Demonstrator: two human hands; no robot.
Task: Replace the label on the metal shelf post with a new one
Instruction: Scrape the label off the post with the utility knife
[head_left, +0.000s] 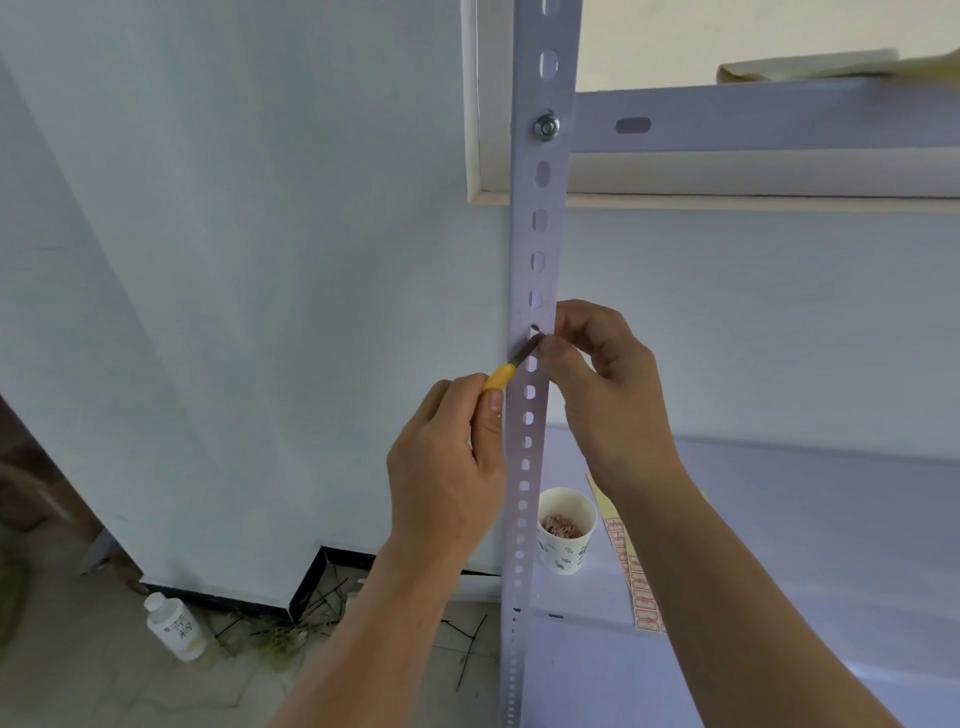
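Gripping a yellow-handled knife (500, 376) slanted across the upright white metal post (537, 244), left hand (447, 462) meets right hand (608, 389) pinching dark label scrap (534, 329).

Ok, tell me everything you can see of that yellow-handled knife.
The knife is slim: a yellow handle, plastic by its look, and a narrow grey blade. It tilts up to the right across the metal post. The left hand grips the handle, hiding most of it. The blade tip meets the post's face at a dark label scrap, beside the right hand; whether that hand touches the blade is unclear.
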